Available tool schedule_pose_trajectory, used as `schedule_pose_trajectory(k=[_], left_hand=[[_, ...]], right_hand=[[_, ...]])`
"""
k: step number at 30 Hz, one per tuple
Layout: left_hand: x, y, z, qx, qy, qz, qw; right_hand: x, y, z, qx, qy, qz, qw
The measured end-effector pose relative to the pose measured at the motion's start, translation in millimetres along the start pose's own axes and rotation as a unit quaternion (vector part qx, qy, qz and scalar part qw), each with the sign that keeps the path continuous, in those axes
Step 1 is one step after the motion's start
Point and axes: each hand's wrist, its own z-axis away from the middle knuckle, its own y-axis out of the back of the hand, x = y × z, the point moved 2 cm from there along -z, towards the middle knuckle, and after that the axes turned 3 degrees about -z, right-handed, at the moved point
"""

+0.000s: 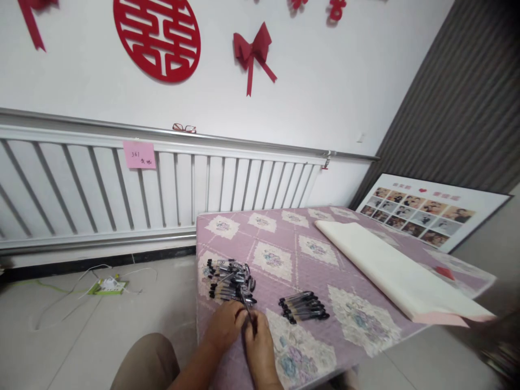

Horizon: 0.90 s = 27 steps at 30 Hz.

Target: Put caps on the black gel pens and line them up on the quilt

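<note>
At the near left part of the purple cloth, my left hand [225, 325] and my right hand [260, 342] meet. A slim dark pen [246, 306] slants up between them, its lower end in my right hand's fingers. The fingers of my left hand are closed around its side of the pen, partly hidden. Just beyond the hands lies a loose pile of clear-barrelled pens with black caps [229, 279], some crossing others. To the right of my hands is a second, neater group of similar pens [303, 307], lying side by side.
The table wears a purple quilted cloth [296, 257] with floral diamonds. A long cream folded sheet [377, 265] lies at the right, near a red piece [444, 272] and a photo board [426, 211]. A radiator [227, 181] stands behind; a power strip [109, 286] with cables lies on the floor.
</note>
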Motion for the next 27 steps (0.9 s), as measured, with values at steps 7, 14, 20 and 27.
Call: schedule_pose_trajectory(k=[7,14,20,27], left_hand=[[-10,0,-4,0.004,0.054,0.071,0.996],[-15,0,-4,0.001,0.065,0.129,0.989],[-6,-6,-2,-0.033,0.042,0.152,0.987],[1,-10,5,-0.048,0.057,0.122,0.990]], right_hand=[[-14,-1,4,-0.085,-0.004,-0.063,0.994],[-14,15,-9,0.000,-0.091,-0.116,0.989],[-7,11,-17,-0.007,-0.122,-0.175,0.977],[3,7,-20,-0.048,-0.171,-0.221,0.959]])
